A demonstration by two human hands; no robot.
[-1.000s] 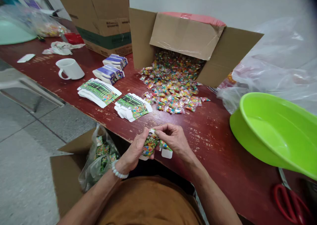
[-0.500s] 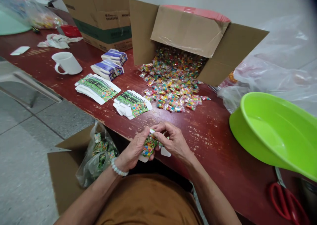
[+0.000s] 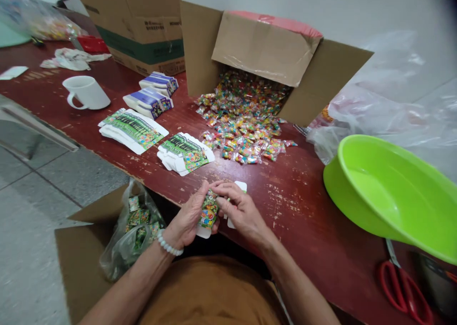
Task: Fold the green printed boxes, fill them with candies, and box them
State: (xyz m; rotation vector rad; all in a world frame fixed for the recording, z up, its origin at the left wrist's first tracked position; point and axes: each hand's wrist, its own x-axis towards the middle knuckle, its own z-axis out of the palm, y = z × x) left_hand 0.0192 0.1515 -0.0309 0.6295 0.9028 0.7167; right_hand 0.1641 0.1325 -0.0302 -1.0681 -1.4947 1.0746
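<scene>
A small green printed candy box [image 3: 208, 211] is held upright over the table's near edge, with a white flap at its lower end. My left hand [image 3: 189, 215] wraps round its left side, a beaded bracelet on the wrist. Fingers of my right hand [image 3: 241, 208] are closed at the box's top edge, hiding what they pinch there. Under and behind my right hand lies a flat carton [image 3: 241, 187], mostly covered. Beyond the hands are two stacks of flat green cartons, one nearer [image 3: 185, 153] and one farther left [image 3: 134, 130]. Small candy packets [image 3: 246, 146] are heaped behind.
A cardboard box [image 3: 266, 48] on its side spills the packets. A green basin [image 3: 342, 206] and red-handled scissors [image 3: 403, 287] are at the right. At the left stand a white mug [image 3: 87, 92] and purple cartons [image 3: 148, 101]. Below, an open box holds a bag [image 3: 114, 248] of filled green boxes.
My right hand's fingers have folded over the top of the candy box, where a white flap showed before. The view has shifted slightly, and more of the carton behind my right hand shows.
</scene>
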